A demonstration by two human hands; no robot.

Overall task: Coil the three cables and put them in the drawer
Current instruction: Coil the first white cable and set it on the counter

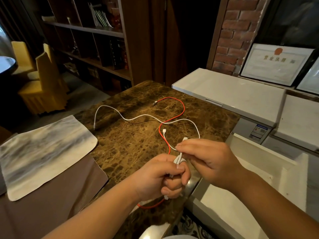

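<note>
My left hand [160, 178] is closed on a white cable coil [179, 159] wound around its fingers, and a white plug end pokes out below the fist. My right hand [208, 157] pinches the white strand just above that coil. A long white cable [143, 115] snakes across the marble counter [131, 145] from the far left to my right hand. A short white end with a plug [164, 130] also runs to my right hand. A red cable [183, 108] lies in an S, passes under my hands and hangs off the front edge. An open white drawer [269, 153] is at the right.
A grey-white placemat [46, 150] on a brown mat [57, 200] covers the counter's left side. White chest freezers [224, 90] stand behind the drawer, with framed certificates [276, 64] above. Yellow chairs [44, 80] and a dark bookshelf [96, 49] are at the far left.
</note>
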